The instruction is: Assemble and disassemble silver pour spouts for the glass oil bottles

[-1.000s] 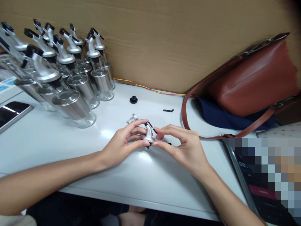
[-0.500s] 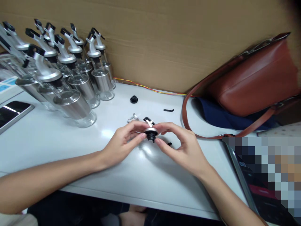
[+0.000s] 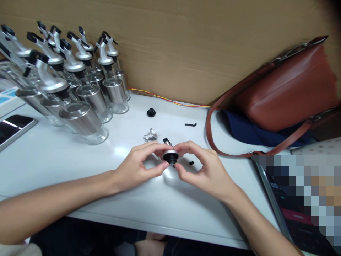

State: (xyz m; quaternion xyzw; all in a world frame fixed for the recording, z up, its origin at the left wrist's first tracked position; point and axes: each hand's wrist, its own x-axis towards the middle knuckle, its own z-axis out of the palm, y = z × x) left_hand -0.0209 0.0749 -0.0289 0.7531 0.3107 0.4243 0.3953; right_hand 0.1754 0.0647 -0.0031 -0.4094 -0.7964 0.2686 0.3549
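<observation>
"so, what's furthest left?"

"a smartphone [image 3: 16, 131] lying flat, then a cluster of pourer-topped bottles [image 3: 80, 119], glass with metal sleeves, standing on the white table [image 3: 119, 204]."

"and the hands?"

"the left hand [image 3: 141, 160] has thumb and fingertips clamped on one side of a silver-and-black bottle pourer [image 3: 170, 156]. just behind lies a loose silver spout [image 3: 151, 135], with a black stopper [image 3: 151, 113] farther back."

"where's the pourer exactly?"

"between both hands, over the table, ribbed black end towards the wearer. the right hand [image 3: 205, 163] pinches its other side."

"past that?"

"a black lever [image 3: 190, 124], a tiny black cap [image 3: 191, 163] near the right fingers, and a brown leather handbag [image 3: 290, 89]."
</observation>
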